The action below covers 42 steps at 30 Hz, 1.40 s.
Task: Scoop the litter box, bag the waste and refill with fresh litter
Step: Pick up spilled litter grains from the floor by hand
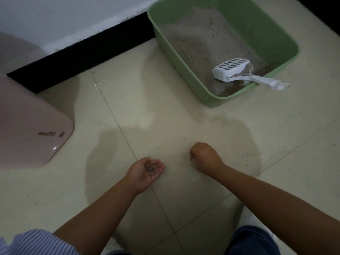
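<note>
Head view looks down at a tiled floor [128,100] where a person is tidying spilled grains. The left hand [147,171] lies palm up, its grip released and fingers relaxed, cradling a small heap of gathered litter [150,168]. The right hand [204,156] is knuckles-up over the floor with fingers curled under; whether that grip pinches grains or is simply clenched cannot be told. Scattered specks [185,157] lie on the tile just beside it. The green litter box [185,70] sits well apart, up against the dark baseboard [82,54], with pale litter heaped inside and the white scoop [233,69] resting in its near corner, handle over the rim. A pink lid-like panel [31,126] lies at the left.

To do this step well, I would keep the cupped palm level and close to the sweeping fingers, draw the specks together into one pile before lifting them, and empty the palm before it overfills
</note>
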Available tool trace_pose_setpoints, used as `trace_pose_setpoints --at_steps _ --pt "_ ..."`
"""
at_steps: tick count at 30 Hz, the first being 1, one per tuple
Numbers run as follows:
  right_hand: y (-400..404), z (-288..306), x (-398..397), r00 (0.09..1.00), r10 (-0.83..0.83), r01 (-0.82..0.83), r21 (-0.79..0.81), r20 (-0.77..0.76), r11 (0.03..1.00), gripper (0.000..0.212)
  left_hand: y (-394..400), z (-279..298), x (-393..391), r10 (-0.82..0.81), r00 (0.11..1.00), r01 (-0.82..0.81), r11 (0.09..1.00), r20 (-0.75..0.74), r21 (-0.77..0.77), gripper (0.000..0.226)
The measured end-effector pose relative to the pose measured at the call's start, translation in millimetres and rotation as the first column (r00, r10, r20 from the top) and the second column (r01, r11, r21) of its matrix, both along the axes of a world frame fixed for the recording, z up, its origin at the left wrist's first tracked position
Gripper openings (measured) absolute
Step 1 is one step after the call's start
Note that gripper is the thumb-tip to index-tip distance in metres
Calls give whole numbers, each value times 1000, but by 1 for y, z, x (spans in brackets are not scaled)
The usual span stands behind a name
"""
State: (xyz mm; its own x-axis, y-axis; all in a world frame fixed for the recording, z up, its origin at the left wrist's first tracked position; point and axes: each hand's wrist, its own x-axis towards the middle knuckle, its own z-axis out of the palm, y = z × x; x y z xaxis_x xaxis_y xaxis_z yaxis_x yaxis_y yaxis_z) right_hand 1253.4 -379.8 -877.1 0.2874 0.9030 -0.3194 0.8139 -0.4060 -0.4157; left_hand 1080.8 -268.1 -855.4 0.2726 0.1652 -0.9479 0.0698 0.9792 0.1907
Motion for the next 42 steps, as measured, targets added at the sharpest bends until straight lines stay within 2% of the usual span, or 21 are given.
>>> trace_pose_setpoints --at_steps 2,4,6,9,11,12,14,16,18,22,25,29,34,36,39,42 --pt "4 6 4 927 -352 356 11 -133 934 19 0 -1 0 16 1000 -16 1000 2 -5 43" --pt "11 19 4 822 -531 556 84 -207 827 19 -1 -2 0 23 1000 -23 1000 10 -18 43" --pt "19 33 -3 798 -496 543 51 -341 838 18 -2 -1 2 32 999 -31 999 24 -38 44" --pt "21 48 -23 753 -306 316 -88 -582 945 20 -6 0 6 22 999 -21 998 28 -64 44" --pt "16 50 -20 693 -339 344 -122 -636 931 19 -10 0 7 -34 999 34 997 7 -71 43" --pt "11 45 -13 700 -390 403 -119 -598 907 18 -11 0 7 -71 997 71 995 -3 -74 44" --pt "0 35 7 826 -430 430 -88 -364 899 19 -14 -1 6 -116 993 116 989 -1 -89 49" --pt "-10 24 21 917 -360 357 -52 -170 933 24 -15 -2 4 -117 993 117 989 5 -94 53" --pt "-13 19 22 971 -232 233 0 -62 973 34 -13 -2 3 -82 997 82 993 -2 -86 46" --pt "-7 2 1 998 64 -67 144 25 987 30 -10 -3 0 -34 999 35 997 11 -72 41" --pt "-9 -7 -10 983 180 -183 121 32 976 30 -8 -2 1 -33 999 33 998 9 -56 40" --pt "-25 -6 -5 986 165 -165 194 18 967 38 -8 -3 1 -36 999 35 999 -11 -34 38" --pt "-20 -3 -8 999 33 -35 330 11 943 33 -8 -3 -1 -73 997 73 997 -21 -22 37" --pt "-9 -9 -16 995 95 -103 365 39 925 30 -7 -2 -3 -86 996 85 996 -24 -24 37" --pt "0 -19 -20 975 210 -221 321 67 921 23 -3 0 -5 -108 993 107 994 -38 -32 37" --pt "-14 -23 -8 971 218 -239 316 99 918 7 0 0 -5 -111 993 110 993 -44 -35 37"
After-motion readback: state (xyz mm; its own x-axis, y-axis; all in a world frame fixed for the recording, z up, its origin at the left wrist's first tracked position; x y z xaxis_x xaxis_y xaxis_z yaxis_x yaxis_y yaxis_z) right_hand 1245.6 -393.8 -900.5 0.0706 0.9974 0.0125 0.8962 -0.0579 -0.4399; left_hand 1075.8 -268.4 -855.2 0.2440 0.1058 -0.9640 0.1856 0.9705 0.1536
